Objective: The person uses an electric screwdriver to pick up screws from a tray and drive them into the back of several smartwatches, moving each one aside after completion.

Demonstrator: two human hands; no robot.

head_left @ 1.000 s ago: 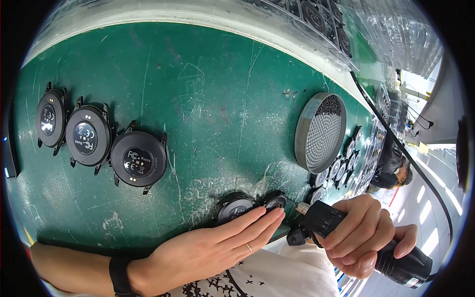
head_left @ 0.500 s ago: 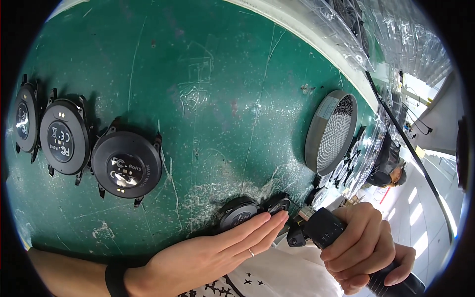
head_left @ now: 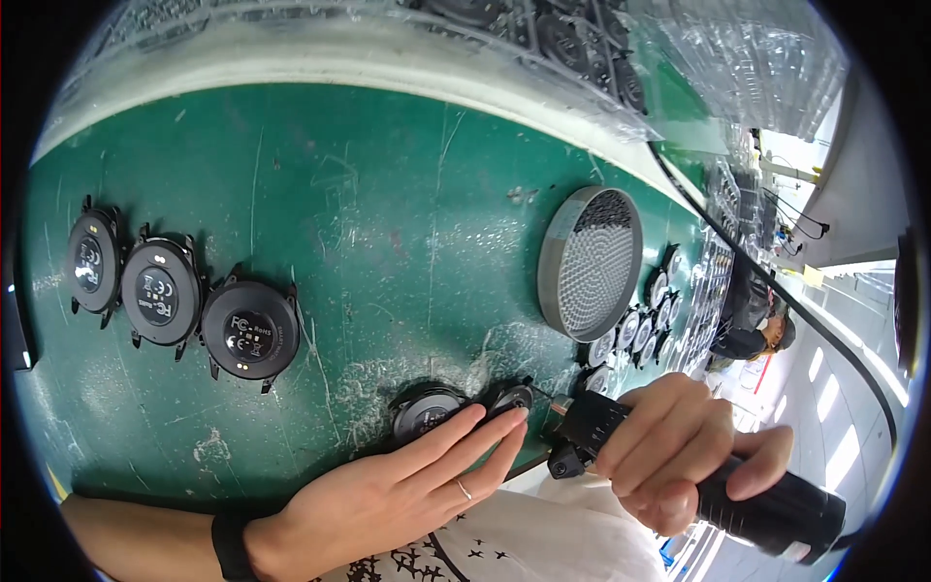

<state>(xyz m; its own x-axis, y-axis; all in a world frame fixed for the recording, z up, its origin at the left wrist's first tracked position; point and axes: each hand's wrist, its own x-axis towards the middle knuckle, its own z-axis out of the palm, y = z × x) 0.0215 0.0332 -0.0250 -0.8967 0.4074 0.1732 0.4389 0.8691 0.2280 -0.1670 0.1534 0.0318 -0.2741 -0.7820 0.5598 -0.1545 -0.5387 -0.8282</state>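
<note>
- where the green mat (head_left: 388, 242) meets its near edge, the left hand (head_left: 388, 490) lies flat and open, palm down, fingers stretched out together.
- its fingertips (head_left: 485, 427) rest on two round black watch cases: the larger case (head_left: 422, 412) and, just beside it on the right, the smaller case (head_left: 511, 398).
- a ring sits on one finger, and a black band (head_left: 230, 543) wraps the wrist.
- the right hand (head_left: 669, 456) is closed around a black electric screwdriver (head_left: 766, 504), held nearly level.
- the driver's tip (head_left: 558, 412) points left, just beside the smaller case; whether it touches it cannot be told.
- three more watch cases (head_left: 160, 291) lie face down in a row at the left of the mat, well apart from the hands.
- a round grey sieve tray (head_left: 590, 262) lies on the mat beyond the right hand.
- a row of small watch parts (head_left: 630, 330) runs along the tray's right side.
- clear plastic trays (head_left: 543, 39) line the far edge.
</note>
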